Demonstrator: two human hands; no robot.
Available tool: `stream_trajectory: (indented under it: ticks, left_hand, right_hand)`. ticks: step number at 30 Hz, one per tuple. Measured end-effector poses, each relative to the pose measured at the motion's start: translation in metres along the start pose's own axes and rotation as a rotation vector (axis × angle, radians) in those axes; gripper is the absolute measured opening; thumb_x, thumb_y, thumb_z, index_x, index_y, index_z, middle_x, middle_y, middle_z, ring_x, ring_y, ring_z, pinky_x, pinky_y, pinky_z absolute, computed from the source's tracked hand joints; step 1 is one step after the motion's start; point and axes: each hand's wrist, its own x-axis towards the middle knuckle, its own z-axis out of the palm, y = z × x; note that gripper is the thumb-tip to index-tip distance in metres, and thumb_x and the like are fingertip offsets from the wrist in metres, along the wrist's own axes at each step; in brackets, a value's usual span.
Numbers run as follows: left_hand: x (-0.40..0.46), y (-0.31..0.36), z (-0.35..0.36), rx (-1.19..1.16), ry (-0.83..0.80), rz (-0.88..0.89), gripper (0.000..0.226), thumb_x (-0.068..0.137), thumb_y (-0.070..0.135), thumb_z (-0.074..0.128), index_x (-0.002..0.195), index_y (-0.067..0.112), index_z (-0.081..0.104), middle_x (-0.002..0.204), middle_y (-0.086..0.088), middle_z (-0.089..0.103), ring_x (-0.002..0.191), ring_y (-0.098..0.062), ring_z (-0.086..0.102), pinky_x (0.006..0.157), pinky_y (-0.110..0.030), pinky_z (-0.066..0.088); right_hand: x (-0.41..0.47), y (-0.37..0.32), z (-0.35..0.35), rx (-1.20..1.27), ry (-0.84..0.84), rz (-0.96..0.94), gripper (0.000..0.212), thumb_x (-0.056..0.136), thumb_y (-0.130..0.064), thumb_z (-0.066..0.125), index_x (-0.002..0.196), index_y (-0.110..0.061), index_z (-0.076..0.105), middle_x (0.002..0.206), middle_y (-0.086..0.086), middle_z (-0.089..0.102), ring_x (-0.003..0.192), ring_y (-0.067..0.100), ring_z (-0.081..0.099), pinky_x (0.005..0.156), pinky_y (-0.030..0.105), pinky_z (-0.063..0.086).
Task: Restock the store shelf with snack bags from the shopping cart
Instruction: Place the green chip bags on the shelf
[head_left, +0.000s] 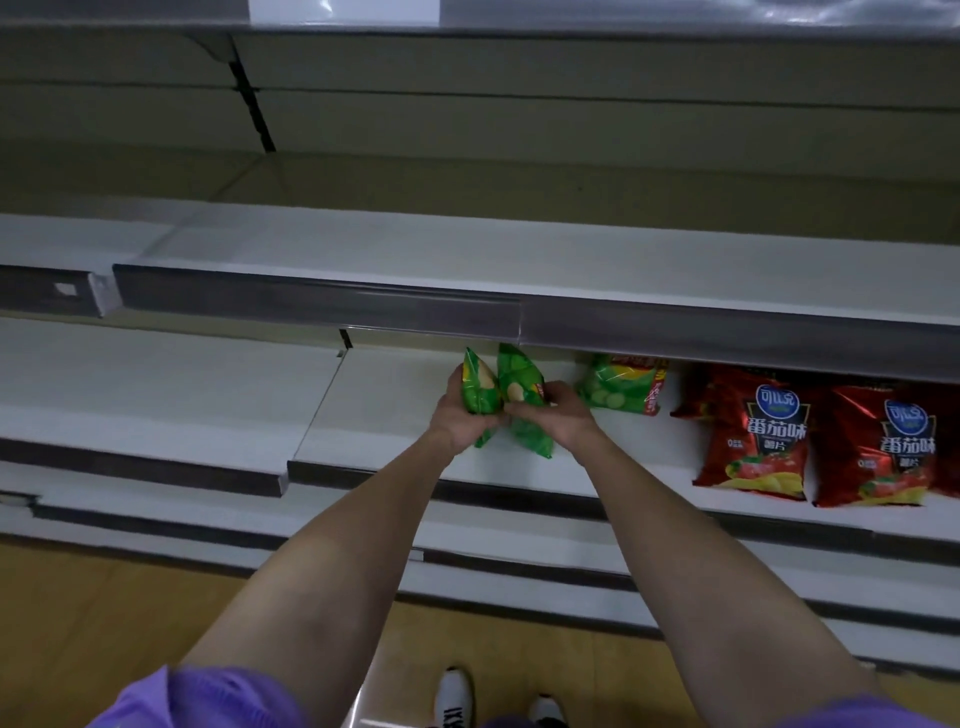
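Left hand (460, 415) and right hand (558, 413) each grip one green bag (480, 387) over the shelf (395, 405); third green bag (621, 387), two red bags (753, 436) right of them.

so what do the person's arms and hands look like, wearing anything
Both arms are bare from the short sleeves down. The left hand and right hand wear no gloves, and no rings, watch or wristbands show. The sleeves are purple, seen at the left sleeve and right sleeve at the bottom edge of the head view.
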Motion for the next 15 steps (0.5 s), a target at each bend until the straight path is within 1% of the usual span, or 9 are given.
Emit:
stream_trajectory:
  ticks: [1,3,4,6,8,9,12,14,15]
  left_hand:
    - [0.003,-0.001,0.001,-0.011,-0.019,0.008,0.107,0.074,0.026,0.085,0.155,0.037,0.016,0.13,-0.001,0.054,0.112,-0.024,0.056,0.078,-0.03,0.055]
    - [0.007,-0.005,0.001,-0.023,0.02,0.019,0.115,0.066,0.017,0.087,0.155,0.03,0.016,0.134,-0.003,0.043,0.117,-0.024,0.052,0.091,-0.032,0.053]
    - [0.012,-0.007,-0.001,-0.036,0.061,0.011,0.109,0.066,0.014,0.087,0.151,0.024,0.02,0.131,-0.002,0.037,0.116,-0.022,0.049,0.098,-0.031,0.049]
    - [0.02,-0.012,-0.006,-0.075,0.153,0.013,0.083,0.067,0.015,0.086,0.13,0.016,0.032,0.124,-0.004,0.037,0.11,-0.023,0.051,0.1,-0.034,0.049]
    - [0.027,-0.018,-0.015,-0.081,0.198,0.056,0.07,0.062,0.021,0.086,0.112,0.017,0.037,0.119,-0.01,0.045,0.105,-0.029,0.058,0.093,-0.043,0.055]
    - [0.029,-0.02,-0.019,-0.063,0.205,0.075,0.066,0.062,0.021,0.085,0.11,0.017,0.039,0.117,-0.011,0.045,0.102,-0.029,0.058,0.09,-0.044,0.056]
    - [0.037,-0.022,-0.034,-0.092,0.207,0.083,0.06,0.071,0.01,0.082,0.122,0.017,0.051,0.119,-0.009,0.043,0.098,-0.029,0.058,0.086,-0.042,0.058]
    - [0.041,-0.022,-0.046,-0.169,0.204,0.057,0.067,0.071,0.004,0.079,0.132,0.018,0.055,0.122,-0.01,0.055,0.102,-0.032,0.063,0.085,-0.045,0.06]
    - [0.043,-0.022,-0.051,-0.19,0.205,0.042,0.074,0.072,0.003,0.078,0.139,0.019,0.052,0.121,-0.01,0.06,0.103,-0.032,0.065,0.086,-0.046,0.06]
  right_hand:
    - [0.001,0.0,0.004,-0.001,-0.014,0.004,0.079,0.071,-0.044,0.088,0.134,-0.016,0.048,0.119,-0.001,0.059,0.101,0.017,0.055,0.086,0.027,0.044]
    - [0.003,0.003,0.011,-0.022,0.004,0.006,0.082,0.068,-0.04,0.09,0.131,-0.016,0.044,0.121,0.001,0.06,0.101,0.018,0.056,0.087,0.028,0.045]
    - [0.003,0.004,0.015,-0.04,0.036,0.004,0.079,0.069,-0.04,0.09,0.128,-0.015,0.043,0.121,0.003,0.061,0.101,0.019,0.057,0.086,0.029,0.046]
    - [0.005,0.005,0.02,-0.101,0.109,-0.009,0.07,0.078,-0.042,0.083,0.125,-0.013,0.039,0.12,0.006,0.061,0.098,0.021,0.057,0.083,0.031,0.046]
    - [0.006,0.005,0.026,-0.157,0.163,-0.038,0.06,0.086,-0.043,0.074,0.122,-0.011,0.039,0.119,0.009,0.062,0.101,0.026,0.06,0.081,0.032,0.046]
    - [0.008,0.004,0.028,-0.151,0.186,-0.045,0.056,0.088,-0.043,0.072,0.121,-0.011,0.04,0.117,0.009,0.063,0.103,0.028,0.062,0.08,0.032,0.046]
    - [0.006,-0.002,0.028,-0.065,0.235,-0.045,0.049,0.09,-0.042,0.07,0.124,-0.015,0.048,0.115,0.008,0.065,0.104,0.029,0.062,0.081,0.028,0.044]
    - [0.006,-0.005,0.028,0.024,0.263,-0.026,0.053,0.091,-0.042,0.068,0.135,-0.017,0.052,0.126,0.009,0.063,0.112,0.03,0.06,0.087,0.027,0.043]
    - [0.008,-0.005,0.028,0.08,0.282,-0.009,0.056,0.091,-0.043,0.067,0.138,-0.017,0.052,0.131,0.009,0.062,0.118,0.03,0.058,0.091,0.028,0.043]
